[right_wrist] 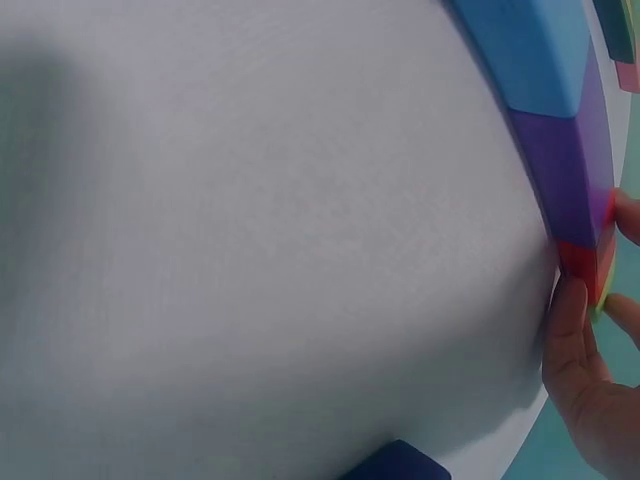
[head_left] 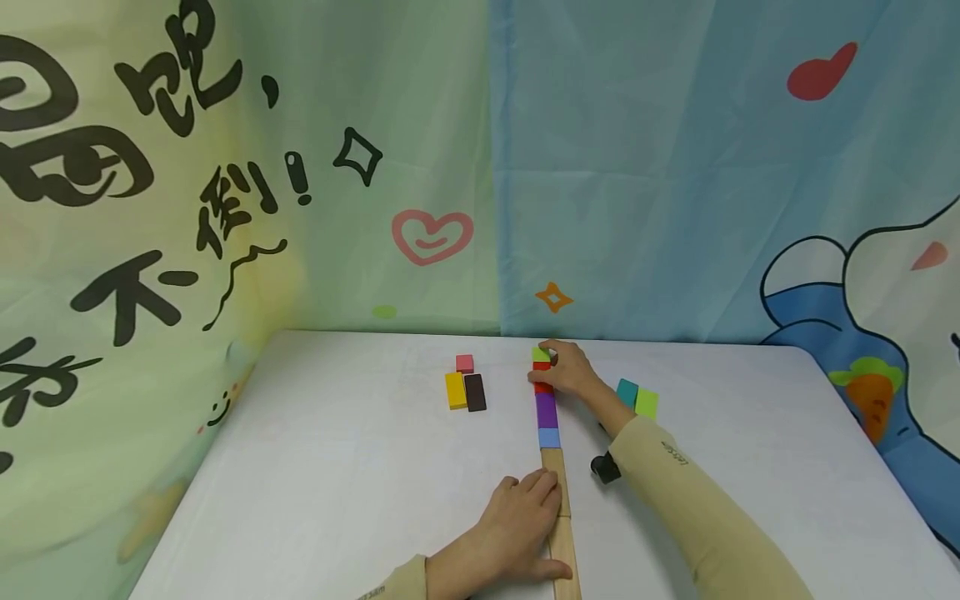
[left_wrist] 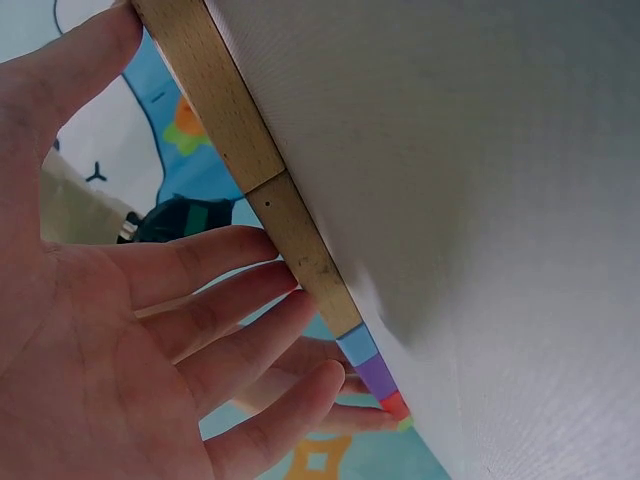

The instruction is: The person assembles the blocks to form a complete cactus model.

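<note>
A straight row of blocks runs away from me over the white table: two plain wooden blocks [head_left: 556,483], a light blue block [head_left: 549,438], a purple block [head_left: 547,411], a red block [head_left: 542,387] and a light green block [head_left: 540,355] at the far end. My left hand [head_left: 517,521] rests along the wooden blocks, fingertips against the farther one and thumb on the nearer one. In the left wrist view its fingers [left_wrist: 250,350] are extended. At the far end my right hand [head_left: 572,367] pinches the red block, with another fingertip at the green block.
Left of the row lie a pink block [head_left: 465,363], a yellow block [head_left: 455,390] and a dark brown block [head_left: 475,392]. On the right are a teal block [head_left: 627,390], another light green block [head_left: 647,403] and a black object [head_left: 604,468], partly behind my right sleeve. A printed curtain [head_left: 637,183] hangs behind.
</note>
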A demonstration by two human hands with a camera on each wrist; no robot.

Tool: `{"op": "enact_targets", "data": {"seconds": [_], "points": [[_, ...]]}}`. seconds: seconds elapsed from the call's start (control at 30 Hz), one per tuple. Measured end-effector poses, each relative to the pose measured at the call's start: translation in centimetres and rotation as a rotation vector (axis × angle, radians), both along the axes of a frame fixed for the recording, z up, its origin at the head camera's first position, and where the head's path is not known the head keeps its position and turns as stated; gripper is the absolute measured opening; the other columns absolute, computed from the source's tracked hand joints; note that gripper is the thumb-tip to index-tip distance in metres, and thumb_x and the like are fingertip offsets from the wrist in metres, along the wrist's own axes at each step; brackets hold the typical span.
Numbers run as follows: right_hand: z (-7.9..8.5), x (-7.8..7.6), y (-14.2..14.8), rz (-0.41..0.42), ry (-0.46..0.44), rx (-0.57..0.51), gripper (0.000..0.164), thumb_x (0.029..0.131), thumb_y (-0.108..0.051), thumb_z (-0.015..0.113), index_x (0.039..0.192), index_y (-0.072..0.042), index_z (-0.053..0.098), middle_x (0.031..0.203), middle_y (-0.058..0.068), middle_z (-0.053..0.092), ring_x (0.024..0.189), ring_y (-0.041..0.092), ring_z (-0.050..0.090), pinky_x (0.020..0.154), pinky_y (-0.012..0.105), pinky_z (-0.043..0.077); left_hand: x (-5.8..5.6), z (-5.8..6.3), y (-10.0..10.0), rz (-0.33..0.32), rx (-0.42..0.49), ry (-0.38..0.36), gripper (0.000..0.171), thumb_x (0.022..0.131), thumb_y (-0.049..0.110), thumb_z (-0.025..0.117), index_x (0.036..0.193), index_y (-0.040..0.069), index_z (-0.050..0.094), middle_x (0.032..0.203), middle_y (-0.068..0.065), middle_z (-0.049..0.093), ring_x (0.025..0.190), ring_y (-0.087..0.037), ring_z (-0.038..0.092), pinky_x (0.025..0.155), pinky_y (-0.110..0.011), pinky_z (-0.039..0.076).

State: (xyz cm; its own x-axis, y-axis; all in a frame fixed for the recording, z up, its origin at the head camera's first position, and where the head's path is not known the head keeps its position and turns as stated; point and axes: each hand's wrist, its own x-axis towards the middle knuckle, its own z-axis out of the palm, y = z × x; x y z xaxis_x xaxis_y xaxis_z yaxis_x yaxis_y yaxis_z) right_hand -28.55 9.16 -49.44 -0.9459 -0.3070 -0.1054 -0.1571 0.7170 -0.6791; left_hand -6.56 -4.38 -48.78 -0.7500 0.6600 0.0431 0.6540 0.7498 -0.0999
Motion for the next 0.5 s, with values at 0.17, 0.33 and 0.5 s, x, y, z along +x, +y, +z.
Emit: {"op": "enact_targets", "data": {"seconds": [0.17, 0.33, 0.5], "points": [[-0.08, -0.05, 0.03, -0.005, -0.011, 0.009, 0.063, 0.084, -0.022, 0.076, 0.135, 0.005, 0.052, 0.112, 0.026, 0.06, 0.101, 0.036, 0.056, 0.084, 0.044, 0.05, 0.01, -0.07, -0.05, -0.002, 0.002, -0.001, 0.093, 0.071, 0.082, 0.06, 0.129, 0.01, 0.059, 0.127, -0.002, 0.052, 0.121, -0.015, 0.048, 0.078, -0.028, 0.045], [-0.08, 0.09, 0.07, -0.002, -0.012, 0.013, 0.062, 0.084, -0.022, 0.076, 0.135, 0.005, 0.052, 0.112, 0.026, 0.059, 0.101, 0.036, 0.055, 0.085, 0.044, 0.05, 0.0, -0.13, -0.08, -0.005, 0.009, 0.005, 0.093, 0.071, 0.082, 0.061, 0.129, 0.01, 0.059, 0.126, -0.001, 0.052, 0.121, -0.014, 0.048, 0.078, -0.028, 0.045], [-0.09, 0.15, 0.07, 0.001, -0.008, 0.003, 0.062, 0.084, -0.022, 0.075, 0.135, 0.004, 0.052, 0.112, 0.026, 0.059, 0.1, 0.036, 0.055, 0.084, 0.044, 0.05, 0.0, -0.06, -0.08, -0.002, 0.004, -0.003, 0.093, 0.072, 0.082, 0.06, 0.13, 0.01, 0.059, 0.127, -0.002, 0.052, 0.122, -0.015, 0.048, 0.078, -0.028, 0.045]]}}
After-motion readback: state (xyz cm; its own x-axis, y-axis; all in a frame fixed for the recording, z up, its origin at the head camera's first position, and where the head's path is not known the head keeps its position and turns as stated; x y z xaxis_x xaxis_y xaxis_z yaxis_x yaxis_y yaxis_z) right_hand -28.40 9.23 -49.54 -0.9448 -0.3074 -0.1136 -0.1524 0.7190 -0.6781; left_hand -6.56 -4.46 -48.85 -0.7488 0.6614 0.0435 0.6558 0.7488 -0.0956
